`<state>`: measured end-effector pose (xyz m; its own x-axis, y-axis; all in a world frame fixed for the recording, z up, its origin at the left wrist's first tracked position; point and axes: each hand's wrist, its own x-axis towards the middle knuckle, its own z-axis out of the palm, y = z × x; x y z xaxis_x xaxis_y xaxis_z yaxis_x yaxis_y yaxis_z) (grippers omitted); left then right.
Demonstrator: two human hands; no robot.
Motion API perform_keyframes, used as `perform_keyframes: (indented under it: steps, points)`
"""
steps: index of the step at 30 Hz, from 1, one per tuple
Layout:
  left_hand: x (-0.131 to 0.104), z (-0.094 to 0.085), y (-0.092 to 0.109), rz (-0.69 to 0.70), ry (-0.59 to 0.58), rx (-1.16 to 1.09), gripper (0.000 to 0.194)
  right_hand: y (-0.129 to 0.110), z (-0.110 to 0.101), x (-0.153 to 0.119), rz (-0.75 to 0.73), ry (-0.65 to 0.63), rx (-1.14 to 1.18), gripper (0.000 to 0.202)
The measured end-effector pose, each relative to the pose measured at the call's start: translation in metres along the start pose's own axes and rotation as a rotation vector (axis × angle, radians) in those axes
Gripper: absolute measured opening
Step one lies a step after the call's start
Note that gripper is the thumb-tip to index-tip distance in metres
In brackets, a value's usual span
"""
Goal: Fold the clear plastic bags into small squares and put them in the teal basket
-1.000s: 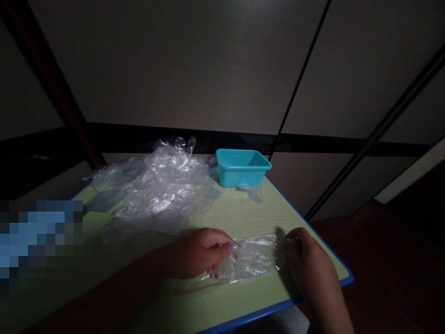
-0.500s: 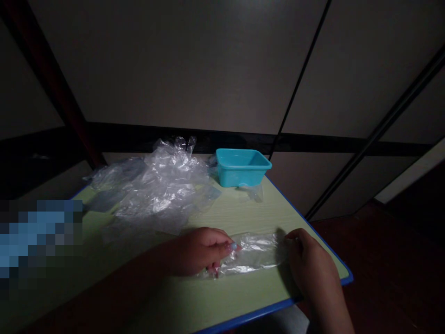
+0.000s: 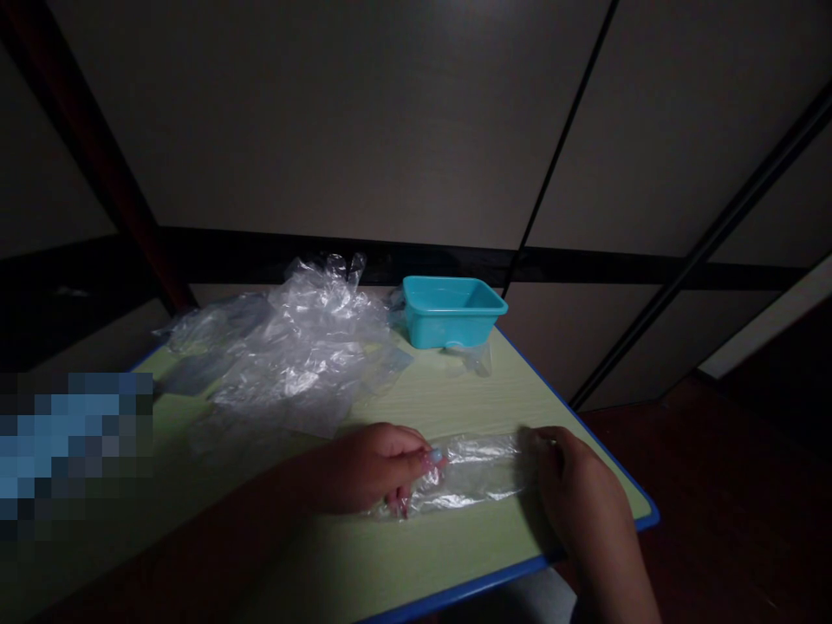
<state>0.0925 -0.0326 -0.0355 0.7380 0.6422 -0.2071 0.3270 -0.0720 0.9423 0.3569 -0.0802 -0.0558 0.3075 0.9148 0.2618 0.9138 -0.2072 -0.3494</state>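
A clear plastic bag (image 3: 484, 472) lies flat and stretched sideways near the front of the table. My left hand (image 3: 383, 468) pinches its left end between thumb and fingers. At the right end, my right hand (image 3: 578, 485) is closed on the bag's edge, its fingertips partly hidden behind the hand. Farther back on the left rises a crumpled heap of clear plastic bags (image 3: 312, 347).
A turquoise plastic basket (image 3: 451, 329) stands at the far right of the table, with a small piece of clear plastic (image 3: 479, 359) by its base. The pale green table (image 3: 416, 563) has a blue rim. Cabinet panels (image 3: 364, 130) rise behind it.
Both hands keep their hold on the plastic bag. My right fingertips have shifted very slightly at its right end; otherwise little differs.
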Motion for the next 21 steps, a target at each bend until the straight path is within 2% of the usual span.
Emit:
perform_keyframes:
  steps: [5,16,21]
  points:
    - [0.0,-0.0005,0.0017,0.004,-0.001,0.0,0.051,0.0008,0.0012,-0.0003,-0.035,0.012,-0.041,0.039]
    - [0.0001,-0.0002,0.0055,-0.006,0.005,0.01,0.053,-0.007,-0.0018,-0.0029,-0.018,0.024,-0.111,0.044]
    - [-0.0006,0.0003,0.0048,-0.016,0.007,0.006,0.052,-0.0082,-0.0039,-0.0035,-0.038,-0.021,-0.13,0.042]
